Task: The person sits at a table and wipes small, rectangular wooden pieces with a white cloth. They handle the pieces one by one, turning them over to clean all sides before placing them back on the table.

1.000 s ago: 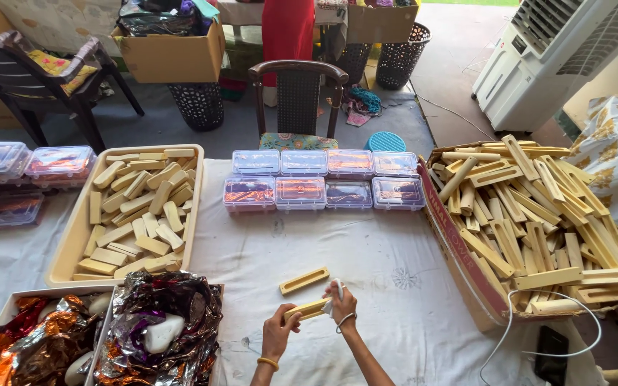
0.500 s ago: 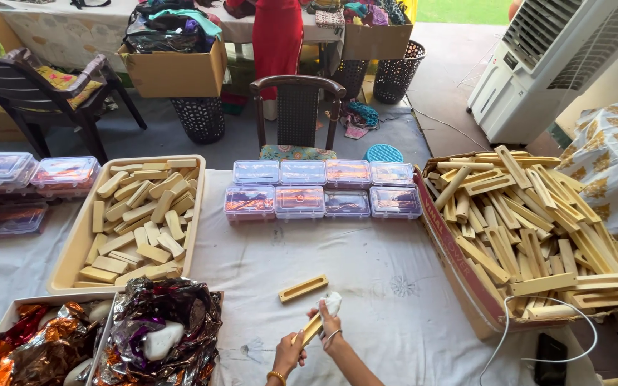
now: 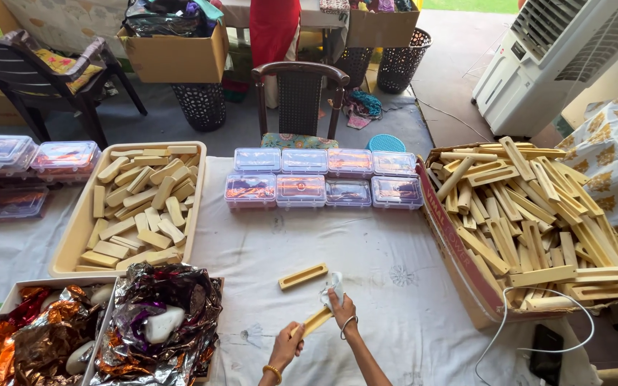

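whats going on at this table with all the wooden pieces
A person holds a wooden piece over a white-covered table, the left hand at its near end and the right hand pressing a white cloth to it. Another piece lies just beyond. A tray of wooden blocks sits to the left, a box heaped with wooden frames to the right, and clear lidded boxes in rows at the far edge.
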